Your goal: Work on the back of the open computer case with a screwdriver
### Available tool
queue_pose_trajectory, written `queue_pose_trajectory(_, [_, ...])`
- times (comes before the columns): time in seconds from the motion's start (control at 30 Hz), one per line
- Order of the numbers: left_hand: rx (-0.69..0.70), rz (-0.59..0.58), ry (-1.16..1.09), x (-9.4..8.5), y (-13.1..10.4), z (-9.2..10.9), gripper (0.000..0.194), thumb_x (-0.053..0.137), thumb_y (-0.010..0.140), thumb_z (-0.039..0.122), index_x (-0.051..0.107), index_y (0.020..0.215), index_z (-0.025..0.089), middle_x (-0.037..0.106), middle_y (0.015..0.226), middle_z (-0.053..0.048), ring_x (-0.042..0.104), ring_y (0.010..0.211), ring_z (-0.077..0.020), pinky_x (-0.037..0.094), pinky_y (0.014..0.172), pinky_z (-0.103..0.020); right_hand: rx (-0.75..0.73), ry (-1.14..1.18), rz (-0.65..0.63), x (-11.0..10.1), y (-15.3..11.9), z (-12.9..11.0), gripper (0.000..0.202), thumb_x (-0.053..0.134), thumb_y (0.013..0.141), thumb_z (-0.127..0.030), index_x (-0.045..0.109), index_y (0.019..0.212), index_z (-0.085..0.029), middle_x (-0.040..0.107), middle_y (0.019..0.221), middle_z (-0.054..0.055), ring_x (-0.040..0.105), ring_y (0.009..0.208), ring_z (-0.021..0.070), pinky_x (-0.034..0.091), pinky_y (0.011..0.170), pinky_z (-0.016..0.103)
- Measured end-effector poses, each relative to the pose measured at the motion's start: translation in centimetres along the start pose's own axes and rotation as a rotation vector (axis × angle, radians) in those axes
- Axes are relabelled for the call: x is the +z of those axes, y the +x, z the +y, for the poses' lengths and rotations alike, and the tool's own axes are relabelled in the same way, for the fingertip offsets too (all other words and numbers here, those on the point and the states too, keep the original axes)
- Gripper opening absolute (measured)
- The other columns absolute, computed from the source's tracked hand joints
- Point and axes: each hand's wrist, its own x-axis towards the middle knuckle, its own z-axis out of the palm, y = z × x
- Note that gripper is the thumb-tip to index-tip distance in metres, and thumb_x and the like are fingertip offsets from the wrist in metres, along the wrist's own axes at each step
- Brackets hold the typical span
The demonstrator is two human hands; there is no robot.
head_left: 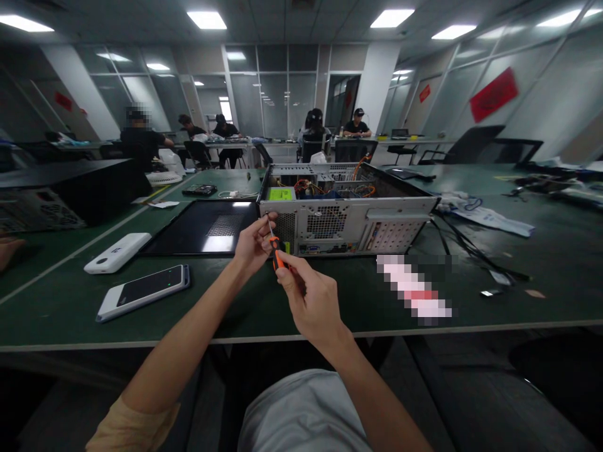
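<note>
An open computer case (346,207) lies on the table, its rear panel with grilles and ports facing me. My right hand (313,295) grips the handle of an orange and black screwdriver (277,251). The thin shaft points up and away to the left corner of the rear panel. Close around its tip, my left hand (254,242) has its fingers bent in a pinch by that corner. Whatever they hold there, perhaps the shaft or a small part, is too small to tell. Inside the case, coloured cables (308,187) and a green label (281,194) show.
A black side panel (198,229) lies left of the case. Nearer stand a white power bank (117,252) and a white device with a dark screen (146,292). Black cables (464,248) and a glove (490,216) lie right. Another case (70,194) stands far left; people sit behind.
</note>
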Motion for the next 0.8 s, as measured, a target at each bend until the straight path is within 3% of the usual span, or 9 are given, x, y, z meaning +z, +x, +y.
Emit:
queue_pose_trajectory(0.23, [0.006, 0.025, 0.017, 0.2, 0.0, -0.1, 0.01, 0.063, 0.09, 0.019, 0.071, 0.092, 0.012, 0.069, 0.068, 0.001, 0.035, 0.034, 0.0006, 0.03, 0.034, -0.012, 0.052, 0.053, 0.045, -0.1, 0.2, 0.4, 0.035, 0.05, 0.105, -0.041, 0.068, 0.126, -0.019, 0.077, 0.084, 0.004, 0.075, 0.074, 0.0155, 0.057, 0.068, 0.024])
queue_pose_trajectory(0.37, [-0.026, 0.037, 0.068, 0.1, -0.1, 0.1, 0.012, 0.064, 0.088, 0.024, 0.07, 0.087, 0.013, 0.064, 0.061, 0.002, 0.04, 0.035, -0.0024, 0.032, 0.036, -0.015, 0.059, 0.106, 0.037, 0.3, 0.3, 0.0, 0.036, 0.051, 0.105, -0.043, 0.068, 0.126, -0.019, 0.077, 0.086, 0.004, 0.075, 0.075, 0.0161, 0.059, 0.068, 0.025])
queue_pose_trajectory(0.53, [-0.152, -0.119, 0.115, 0.0, -0.8, 0.3, 0.024, 0.058, 0.085, 0.033, 0.065, 0.07, 0.014, 0.057, 0.055, -0.001, 0.052, 0.043, -0.0103, 0.041, 0.042, -0.021, 0.0, 0.142, 0.024, 0.9, 0.6, -0.8, 0.036, 0.047, 0.107, -0.037, 0.064, 0.134, -0.021, 0.08, 0.1, 0.006, 0.076, 0.078, 0.0151, 0.06, 0.071, 0.025])
queue_pose_trajectory(0.67, [-0.184, -0.268, 0.095, 0.1, -1.3, 0.4, 0.024, 0.054, 0.08, 0.031, 0.064, 0.066, 0.015, 0.053, 0.053, -0.002, 0.05, 0.043, -0.0119, 0.041, 0.044, -0.024, -0.032, 0.143, 0.05, 1.4, 0.7, -1.1, 0.032, 0.048, 0.107, -0.036, 0.071, 0.124, -0.022, 0.081, 0.096, 0.005, 0.076, 0.075, 0.0151, 0.06, 0.074, 0.026])
queue_pose_trajectory(0.8, [-0.169, -0.29, 0.11, 0.1, -1.5, 0.6, 0.021, 0.054, 0.077, 0.027, 0.062, 0.061, 0.015, 0.05, 0.052, -0.002, 0.047, 0.041, -0.0111, 0.04, 0.044, -0.024, 0.003, 0.145, 0.06, 1.7, 0.5, -1.2, 0.033, 0.049, 0.106, -0.037, 0.07, 0.126, -0.021, 0.081, 0.097, 0.006, 0.076, 0.078, 0.0157, 0.06, 0.073, 0.026])
